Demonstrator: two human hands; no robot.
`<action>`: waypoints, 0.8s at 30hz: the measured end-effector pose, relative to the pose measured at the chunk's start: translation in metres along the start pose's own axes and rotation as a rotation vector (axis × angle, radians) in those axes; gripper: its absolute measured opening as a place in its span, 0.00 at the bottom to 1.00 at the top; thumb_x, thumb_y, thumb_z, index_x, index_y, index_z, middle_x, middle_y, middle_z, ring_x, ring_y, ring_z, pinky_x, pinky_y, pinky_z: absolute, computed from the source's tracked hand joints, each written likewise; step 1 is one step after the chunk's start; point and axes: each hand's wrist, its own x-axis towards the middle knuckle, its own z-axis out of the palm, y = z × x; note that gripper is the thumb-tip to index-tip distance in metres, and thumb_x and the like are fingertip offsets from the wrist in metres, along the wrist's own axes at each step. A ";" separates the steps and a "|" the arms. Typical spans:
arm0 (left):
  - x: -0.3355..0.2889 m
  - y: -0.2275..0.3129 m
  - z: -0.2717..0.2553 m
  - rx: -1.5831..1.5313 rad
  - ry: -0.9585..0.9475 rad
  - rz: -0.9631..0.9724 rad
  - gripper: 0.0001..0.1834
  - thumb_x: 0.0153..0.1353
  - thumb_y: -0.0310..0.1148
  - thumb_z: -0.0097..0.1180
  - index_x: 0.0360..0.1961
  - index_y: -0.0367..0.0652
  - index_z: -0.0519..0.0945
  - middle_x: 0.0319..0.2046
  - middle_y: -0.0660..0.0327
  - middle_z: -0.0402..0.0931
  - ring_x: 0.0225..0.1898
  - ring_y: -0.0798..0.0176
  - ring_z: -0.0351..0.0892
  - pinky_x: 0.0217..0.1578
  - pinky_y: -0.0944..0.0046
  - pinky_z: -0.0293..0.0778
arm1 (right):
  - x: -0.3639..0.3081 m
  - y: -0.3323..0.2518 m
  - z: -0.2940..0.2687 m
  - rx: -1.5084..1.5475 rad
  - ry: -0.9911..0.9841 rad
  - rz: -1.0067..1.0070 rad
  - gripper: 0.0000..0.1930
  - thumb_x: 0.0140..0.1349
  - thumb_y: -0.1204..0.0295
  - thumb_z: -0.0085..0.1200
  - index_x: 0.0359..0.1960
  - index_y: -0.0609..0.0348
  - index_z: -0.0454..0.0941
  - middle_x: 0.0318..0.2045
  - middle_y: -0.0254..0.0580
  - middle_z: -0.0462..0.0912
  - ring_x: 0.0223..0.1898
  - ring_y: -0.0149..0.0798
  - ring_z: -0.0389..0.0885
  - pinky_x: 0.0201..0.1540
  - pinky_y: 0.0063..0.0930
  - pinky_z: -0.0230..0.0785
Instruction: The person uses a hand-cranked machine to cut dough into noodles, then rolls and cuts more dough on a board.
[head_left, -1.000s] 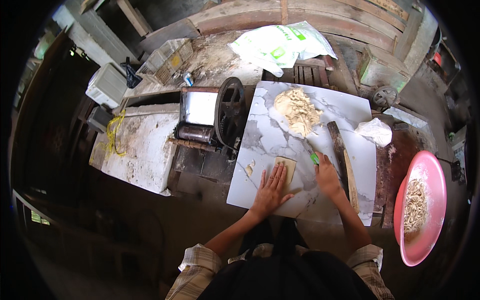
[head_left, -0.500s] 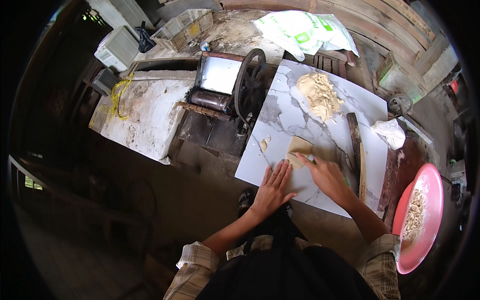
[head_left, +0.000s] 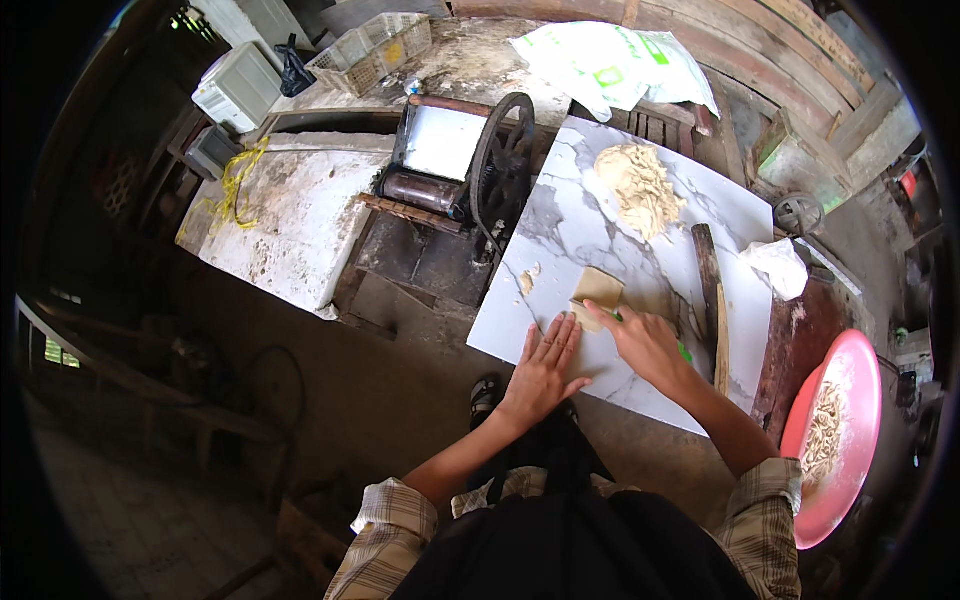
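A flat piece of pale dough [head_left: 599, 287] lies on the grey-veined white board [head_left: 540, 290], with a line across it dividing a smaller near part from the larger far one. My right hand [head_left: 645, 345] is closed around a knife with a green handle [head_left: 685, 353], mostly hidden in my grip. Its index finger stretches forward over the dough, and the thin blade seems to lie along the dividing line. My left hand [head_left: 543, 372] rests flat with fingers extended, its fingertips at the dough's near left edge.
A large dough lump [head_left: 640, 190] sits farther back, and a dark wooden stick [head_left: 712, 300] lies at right. Beyond them are a white plastic bag [head_left: 777, 267] and a pink basin [head_left: 860, 430] of floury strips. A hand-cranked roller machine [head_left: 440, 160] stands left of the board.
My right hand has shifted slightly left and nearer, and a dividing line now shows across the dough. My left hand stays nearly in place beside it.
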 end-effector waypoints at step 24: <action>0.042 -0.020 0.005 -0.115 0.249 -0.090 0.21 0.49 0.38 0.63 0.43 0.47 0.70 0.42 0.62 0.67 0.48 0.56 0.65 0.51 0.53 0.58 | -0.070 0.044 -0.007 0.322 0.203 0.287 0.23 0.55 0.78 0.47 0.55 0.48 0.72 0.27 0.49 0.79 0.29 0.52 0.79 0.34 0.44 0.73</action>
